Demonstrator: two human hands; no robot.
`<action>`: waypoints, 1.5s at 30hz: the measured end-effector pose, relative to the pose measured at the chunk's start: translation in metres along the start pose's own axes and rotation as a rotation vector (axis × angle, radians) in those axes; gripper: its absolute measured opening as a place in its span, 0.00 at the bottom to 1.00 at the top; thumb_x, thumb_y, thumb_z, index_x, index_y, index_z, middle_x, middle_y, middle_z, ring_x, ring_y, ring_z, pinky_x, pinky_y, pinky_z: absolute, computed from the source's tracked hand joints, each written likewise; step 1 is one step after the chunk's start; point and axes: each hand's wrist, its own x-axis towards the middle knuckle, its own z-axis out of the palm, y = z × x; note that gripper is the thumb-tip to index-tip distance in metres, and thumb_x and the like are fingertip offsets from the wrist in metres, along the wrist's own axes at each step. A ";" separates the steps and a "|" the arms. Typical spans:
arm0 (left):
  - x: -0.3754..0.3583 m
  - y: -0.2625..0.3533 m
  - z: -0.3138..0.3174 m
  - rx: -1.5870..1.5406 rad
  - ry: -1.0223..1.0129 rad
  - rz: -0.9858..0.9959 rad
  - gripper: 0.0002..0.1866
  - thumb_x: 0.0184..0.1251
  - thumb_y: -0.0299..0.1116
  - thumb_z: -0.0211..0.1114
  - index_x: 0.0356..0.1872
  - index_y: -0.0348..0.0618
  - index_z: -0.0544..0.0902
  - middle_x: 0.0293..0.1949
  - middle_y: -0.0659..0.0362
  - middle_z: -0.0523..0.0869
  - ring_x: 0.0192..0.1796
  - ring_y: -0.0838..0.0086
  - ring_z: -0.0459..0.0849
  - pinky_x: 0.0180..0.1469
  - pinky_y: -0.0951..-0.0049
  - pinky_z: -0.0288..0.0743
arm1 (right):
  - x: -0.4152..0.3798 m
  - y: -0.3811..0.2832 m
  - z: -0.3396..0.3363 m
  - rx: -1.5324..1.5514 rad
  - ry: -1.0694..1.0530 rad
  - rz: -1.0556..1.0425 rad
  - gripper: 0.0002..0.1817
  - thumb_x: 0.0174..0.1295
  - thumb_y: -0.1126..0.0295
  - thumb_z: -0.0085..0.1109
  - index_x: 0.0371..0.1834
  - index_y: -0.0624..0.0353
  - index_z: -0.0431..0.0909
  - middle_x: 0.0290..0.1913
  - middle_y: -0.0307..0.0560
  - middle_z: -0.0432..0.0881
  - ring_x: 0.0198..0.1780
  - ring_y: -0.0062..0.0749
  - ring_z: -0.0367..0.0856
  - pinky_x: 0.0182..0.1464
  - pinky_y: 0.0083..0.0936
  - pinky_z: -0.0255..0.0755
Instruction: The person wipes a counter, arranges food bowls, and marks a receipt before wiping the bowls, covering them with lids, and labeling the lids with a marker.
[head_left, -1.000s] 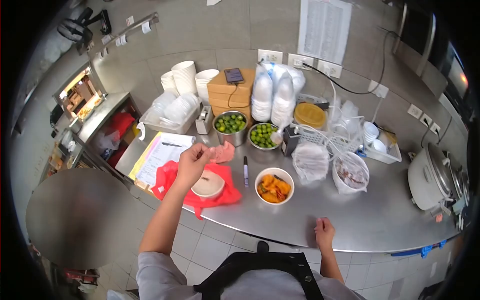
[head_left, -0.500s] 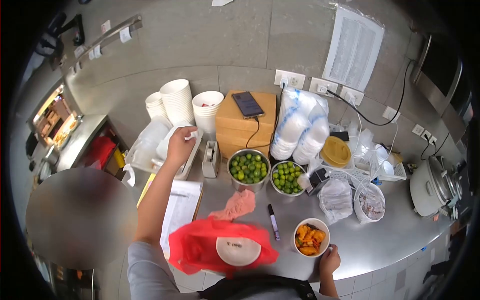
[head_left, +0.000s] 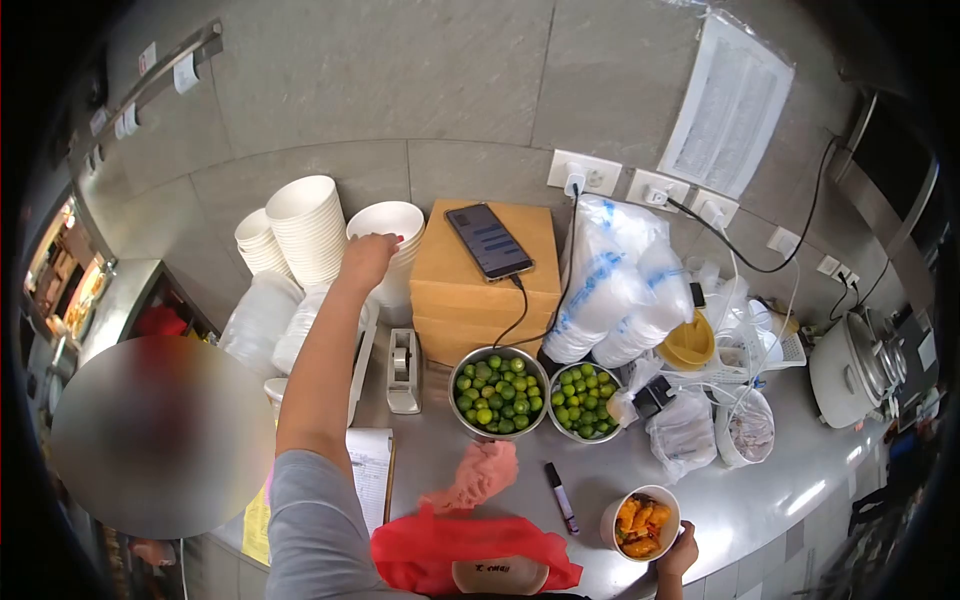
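Nearest you, at the bottom edge, a lidded white bowl [head_left: 499,575] sits in a red plastic bag [head_left: 440,550]; the frame cuts both off, so only part of the lid shows; your right hand [head_left: 682,553] rests against one small cup of orange food [head_left: 640,522] near the bench [head_left: 780,510] edge, fingers curled on its side, though how firmly you grip it is hard to make out; a pink cloth [head_left: 478,475] and one black marker [head_left: 561,497] lie just beyond the bag; a clipboard with paper [head_left: 370,475] is largely hidden behind your left arm.

Further back stand two steel bowls of green limes, the larger [head_left: 497,391] just beside the smaller [head_left: 583,401]; one tape dispenser [head_left: 404,372] stands to their left; two knotted clear bags [head_left: 712,430] sit to the right, contents too blurred to name; one rice cooker [head_left: 852,368] stands at the far right.

Against the wall, your left hand [head_left: 368,256] reaches the rim of a stack of white bowls [head_left: 392,232]; the fingers bend over the rim, and you cannot tell whether they have closed on a bowl; two more stacks of white cups [head_left: 295,230] stand just beside it; one phone [head_left: 490,241], plugged in, lies on stacked cardboard boxes [head_left: 480,290]; bagged white lids [head_left: 610,290] lean beside them, their number uncountable.
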 end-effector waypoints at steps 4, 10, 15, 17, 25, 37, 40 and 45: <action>0.006 0.000 0.005 -0.048 0.011 0.031 0.11 0.62 0.34 0.56 0.42 0.44 0.80 0.36 0.50 0.83 0.42 0.56 0.81 0.52 0.56 0.69 | -0.003 0.002 0.000 0.017 0.009 0.011 0.12 0.49 0.69 0.59 0.39 0.54 0.72 0.17 0.45 0.74 0.20 0.41 0.74 0.24 0.35 0.66; 0.004 -0.009 -0.003 -0.094 0.344 0.068 0.23 0.53 0.43 0.67 0.48 0.42 0.78 0.47 0.50 0.80 0.52 0.58 0.76 0.56 0.60 0.66 | -0.002 0.006 0.004 0.023 0.017 0.014 0.13 0.48 0.69 0.61 0.38 0.53 0.73 0.16 0.43 0.72 0.19 0.38 0.73 0.22 0.33 0.64; -0.006 -0.027 -0.025 -0.218 0.043 0.018 0.25 0.48 0.42 0.69 0.49 0.43 0.77 0.47 0.53 0.80 0.52 0.58 0.75 0.59 0.59 0.63 | -0.004 0.005 0.004 -0.010 0.046 0.017 0.14 0.47 0.68 0.63 0.38 0.53 0.73 0.16 0.42 0.72 0.18 0.36 0.73 0.22 0.32 0.64; -0.020 -0.030 -0.004 -0.013 0.053 0.160 0.25 0.46 0.39 0.71 0.48 0.42 0.78 0.45 0.51 0.81 0.52 0.57 0.75 0.57 0.62 0.67 | -0.004 0.001 0.005 0.000 0.021 0.054 0.15 0.46 0.68 0.63 0.38 0.53 0.72 0.16 0.42 0.73 0.19 0.36 0.73 0.22 0.32 0.64; -0.012 -0.029 0.000 -0.203 0.015 0.058 0.22 0.46 0.35 0.70 0.45 0.44 0.79 0.41 0.49 0.82 0.47 0.57 0.78 0.49 0.61 0.71 | -0.004 -0.001 0.003 -0.033 0.043 0.032 0.17 0.45 0.67 0.65 0.39 0.53 0.73 0.17 0.41 0.73 0.20 0.35 0.73 0.23 0.31 0.66; -0.007 -0.021 -0.020 -0.040 -0.066 0.071 0.18 0.48 0.40 0.69 0.40 0.45 0.81 0.37 0.54 0.82 0.46 0.60 0.80 0.45 0.61 0.74 | -0.005 0.008 0.011 -0.070 0.022 0.094 0.19 0.43 0.68 0.66 0.39 0.54 0.73 0.21 0.45 0.77 0.24 0.40 0.77 0.26 0.34 0.68; -0.009 -0.025 0.008 -0.011 -0.018 0.020 0.21 0.47 0.43 0.70 0.43 0.46 0.81 0.40 0.54 0.83 0.45 0.61 0.80 0.46 0.60 0.74 | -0.005 0.004 0.009 -0.084 0.043 0.063 0.19 0.43 0.67 0.66 0.40 0.54 0.73 0.21 0.46 0.77 0.25 0.41 0.78 0.27 0.35 0.69; -0.001 -0.018 0.004 -0.023 -0.048 0.027 0.20 0.50 0.41 0.68 0.45 0.45 0.80 0.40 0.50 0.83 0.45 0.58 0.80 0.46 0.62 0.74 | -0.005 -0.005 0.002 -0.063 0.054 0.033 0.17 0.44 0.67 0.65 0.39 0.53 0.72 0.22 0.47 0.78 0.25 0.44 0.78 0.28 0.36 0.69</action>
